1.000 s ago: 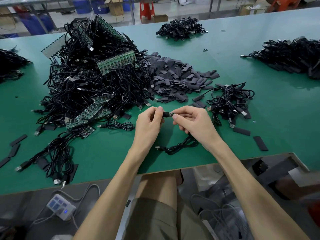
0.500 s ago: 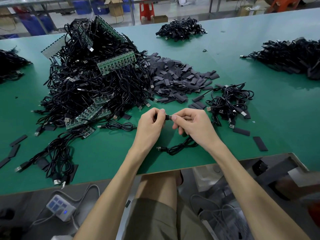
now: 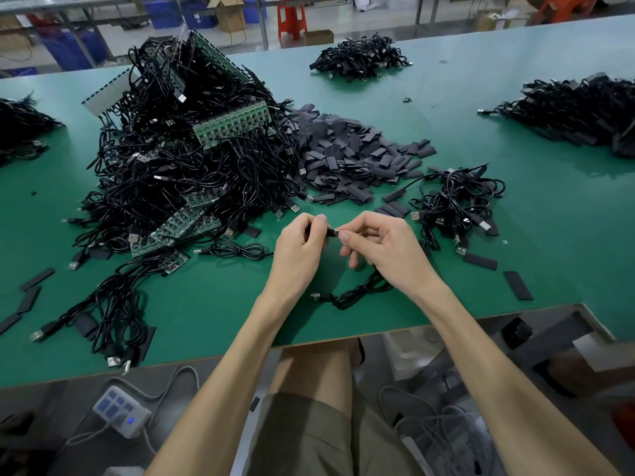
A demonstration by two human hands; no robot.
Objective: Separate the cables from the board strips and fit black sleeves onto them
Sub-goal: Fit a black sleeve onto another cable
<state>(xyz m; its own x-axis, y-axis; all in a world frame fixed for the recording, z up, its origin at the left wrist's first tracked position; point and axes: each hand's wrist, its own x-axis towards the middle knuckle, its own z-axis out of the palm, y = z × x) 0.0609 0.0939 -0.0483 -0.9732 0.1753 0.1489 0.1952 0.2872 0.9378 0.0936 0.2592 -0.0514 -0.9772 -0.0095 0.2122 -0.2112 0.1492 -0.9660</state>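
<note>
My left hand [image 3: 299, 250] pinches a short black sleeve [image 3: 330, 232] between thumb and fingers. My right hand [image 3: 381, 249] holds the end of a black cable [image 3: 354, 293] at the sleeve's mouth; the cable's small tip is mostly hidden by my fingers. The rest of that cable lies coiled on the green table [image 3: 206, 304] below my right hand. A big heap of black cables on green board strips [image 3: 233, 123] rises at the left. Loose black sleeves [image 3: 347, 159] lie in a pile behind my hands.
A small bunch of cables [image 3: 457, 204] lies right of my hands. More cable piles sit at the far centre [image 3: 359, 58], far right [image 3: 580, 111] and far left [image 3: 20, 128]. Stray sleeves [image 3: 518, 285] dot the table's front. A power strip [image 3: 120, 410] lies on the floor.
Both hands have shifted slightly and drawn closer together, so less of the sleeve shows between the fingertips. The coiled cable stays on the table.
</note>
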